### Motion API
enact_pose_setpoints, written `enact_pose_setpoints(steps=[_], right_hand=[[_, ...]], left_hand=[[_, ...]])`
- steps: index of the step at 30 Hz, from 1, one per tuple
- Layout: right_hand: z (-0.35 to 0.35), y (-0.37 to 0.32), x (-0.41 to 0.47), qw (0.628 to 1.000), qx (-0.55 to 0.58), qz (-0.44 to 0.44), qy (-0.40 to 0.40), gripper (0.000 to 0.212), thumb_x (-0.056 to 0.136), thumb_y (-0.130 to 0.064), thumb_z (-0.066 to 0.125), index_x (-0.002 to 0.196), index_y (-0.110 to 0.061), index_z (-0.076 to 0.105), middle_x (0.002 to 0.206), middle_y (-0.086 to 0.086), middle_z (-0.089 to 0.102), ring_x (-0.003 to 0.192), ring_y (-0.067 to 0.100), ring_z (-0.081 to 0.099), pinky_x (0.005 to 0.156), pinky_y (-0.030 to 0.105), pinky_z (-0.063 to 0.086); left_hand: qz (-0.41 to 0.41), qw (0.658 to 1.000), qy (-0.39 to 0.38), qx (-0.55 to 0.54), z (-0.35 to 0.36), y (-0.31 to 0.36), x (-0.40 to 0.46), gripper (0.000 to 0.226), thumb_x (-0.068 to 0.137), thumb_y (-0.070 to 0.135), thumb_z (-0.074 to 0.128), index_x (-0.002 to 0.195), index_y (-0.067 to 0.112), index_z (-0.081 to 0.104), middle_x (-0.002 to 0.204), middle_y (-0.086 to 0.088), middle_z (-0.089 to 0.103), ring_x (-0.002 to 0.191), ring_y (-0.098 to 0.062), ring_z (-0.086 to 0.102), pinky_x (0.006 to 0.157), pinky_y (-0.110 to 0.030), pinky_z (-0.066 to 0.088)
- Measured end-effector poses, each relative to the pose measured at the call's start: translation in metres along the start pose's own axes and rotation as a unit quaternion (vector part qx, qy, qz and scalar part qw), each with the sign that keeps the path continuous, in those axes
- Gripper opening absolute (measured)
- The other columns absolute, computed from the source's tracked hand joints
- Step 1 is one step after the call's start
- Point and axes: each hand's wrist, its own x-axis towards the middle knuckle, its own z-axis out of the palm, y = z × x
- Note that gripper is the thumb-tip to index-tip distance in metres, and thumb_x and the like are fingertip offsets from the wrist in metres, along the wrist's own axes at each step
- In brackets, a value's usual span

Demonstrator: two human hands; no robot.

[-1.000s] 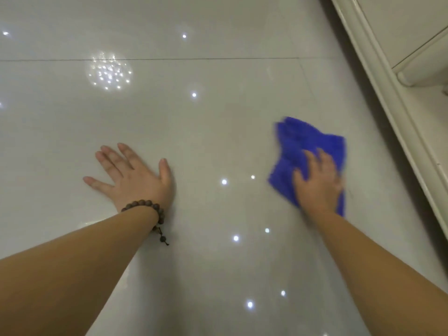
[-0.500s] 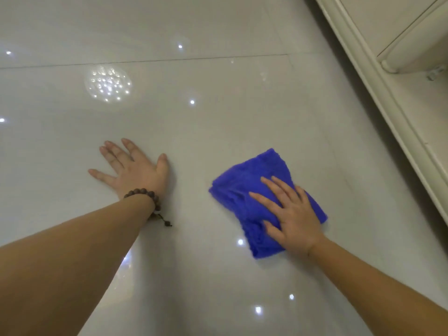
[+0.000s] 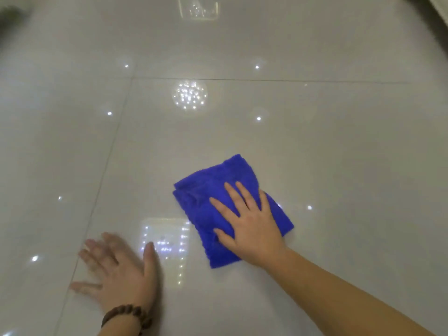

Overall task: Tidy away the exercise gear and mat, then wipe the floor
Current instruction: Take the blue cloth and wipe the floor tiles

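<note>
Down on the glossy pale tile floor, the right hand presses flat, fingers spread, on a folded blue cloth bearing no readable label; the left hand, blurred, lies open and splayed just beside it, a brown bead bracelet at its wrist, ceiling lights mirrored all around

A single head-worn wide-angle camera looks forward and steeply down, close above the glossy tiled floor, with both forearms entering from the bottom edge.
</note>
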Motion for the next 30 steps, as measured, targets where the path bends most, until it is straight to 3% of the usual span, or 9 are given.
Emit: enact_pose_setpoints(steps=[3, 5, 9, 11, 13, 15, 17, 23, 30], right_hand=[[-0.003, 0.051, 0.02, 0.998, -0.014, -0.058, -0.004, 0.06, 0.087, -0.064, 0.036, 0.143, -0.043, 0.034, 0.155, -0.002, 0.03, 0.143, 0.022, 0.026, 0.111, 0.052, 0.021], [-0.007, 0.083, 0.045, 0.993, -0.004, 0.115, 0.011, 0.061, 0.087, -0.063, 0.033, 0.144, -0.042, 0.032, 0.156, 0.0, 0.027, 0.144, 0.023, 0.023, 0.11, 0.053, 0.02], [-0.016, 0.044, 0.099, 0.89, 0.071, 0.449, 0.007, 0.064, 0.092, -0.06, 0.03, 0.15, -0.034, 0.021, 0.16, 0.005, 0.011, 0.146, 0.027, 0.006, 0.113, 0.06, 0.009], [-0.006, -0.021, 0.11, 0.926, 0.058, 0.372, 0.01, 0.065, 0.092, -0.06, 0.029, 0.15, -0.033, 0.024, 0.159, 0.007, 0.014, 0.146, 0.029, 0.009, 0.111, 0.059, 0.01], [0.006, -0.092, 0.102, 0.989, 0.032, 0.143, -0.002, 0.065, 0.088, -0.061, 0.031, 0.147, -0.034, 0.031, 0.157, 0.006, 0.024, 0.145, 0.029, 0.018, 0.11, 0.057, 0.012], [0.009, -0.117, 0.094, 0.996, 0.01, -0.072, -0.046, 0.062, 0.088, -0.062, 0.033, 0.146, -0.039, 0.032, 0.157, 0.002, 0.026, 0.145, 0.026, 0.02, 0.112, 0.056, 0.015], [0.006, -0.098, 0.115, 0.984, 0.007, -0.161, -0.07, 0.061, 0.087, -0.065, 0.031, 0.145, -0.044, 0.031, 0.157, -0.003, 0.024, 0.145, 0.021, 0.018, 0.113, 0.055, 0.017], [0.003, -0.059, 0.181, 0.996, -0.007, 0.076, -0.053, 0.061, 0.091, -0.063, 0.027, 0.148, -0.045, 0.016, 0.16, -0.003, 0.011, 0.147, 0.021, 0.005, 0.115, 0.054, 0.008], [-0.002, -0.052, 0.22, 0.988, -0.031, 0.071, -0.133, 0.061, 0.093, -0.061, 0.019, 0.148, -0.046, -0.004, 0.161, -0.002, -0.007, 0.147, 0.023, -0.008, 0.115, 0.058, 0.003]], left_hand=[[0.0, 1.0, -0.013, 0.028, 0.006, -0.01, 0.001, 0.096, 0.079, 0.071, -0.004, 0.153, 0.01, 0.0, 0.16, -0.015, -0.003, 0.146, -0.027, -0.01, 0.109, -0.067, -0.001], [0.005, 1.0, -0.009, 0.027, 0.008, -0.01, 0.002, 0.092, 0.082, 0.07, -0.004, 0.152, 0.011, -0.005, 0.16, -0.014, -0.006, 0.146, -0.026, -0.014, 0.109, -0.065, -0.005], [0.01, 0.999, 0.005, 0.033, 0.012, -0.015, 0.004, 0.088, 0.086, 0.067, 0.0, 0.152, 0.009, -0.003, 0.16, -0.015, -0.003, 0.146, -0.029, -0.012, 0.11, -0.066, -0.004], [0.009, 0.999, 0.0, 0.034, 0.012, -0.015, 0.005, 0.086, 0.088, 0.066, 0.004, 0.152, 0.008, 0.002, 0.16, -0.017, 0.003, 0.147, -0.031, -0.006, 0.11, -0.068, 0.0], [0.009, 1.0, -0.013, 0.026, 0.011, -0.016, 0.008, 0.085, 0.088, 0.063, 0.013, 0.152, 0.006, 0.011, 0.159, -0.019, 0.01, 0.147, -0.033, 0.001, 0.109, -0.07, 0.004], [0.021, 1.0, -0.012, 0.02, 0.012, -0.015, 0.008, 0.086, 0.085, 0.06, 0.026, 0.15, 0.004, 0.022, 0.157, -0.021, 0.016, 0.146, -0.035, 0.008, 0.107, -0.071, 0.005], [0.027, 0.999, -0.006, 0.017, 0.012, -0.016, 0.009, 0.086, 0.084, 0.059, 0.029, 0.149, 0.002, 0.025, 0.156, -0.021, 0.019, 0.146, -0.036, 0.011, 0.107, -0.072, 0.006], [0.033, 0.999, -0.002, 0.001, 0.011, -0.018, 0.009, 0.085, 0.087, 0.061, 0.029, 0.149, 0.004, 0.02, 0.157, -0.02, 0.016, 0.146, -0.036, 0.01, 0.107, -0.073, 0.009], [0.045, 0.996, 0.009, -0.082, 0.001, -0.055, -0.007, 0.092, 0.084, 0.068, 0.021, 0.152, 0.01, 0.001, 0.16, -0.012, -0.009, 0.145, -0.022, -0.02, 0.111, -0.061, -0.012]])
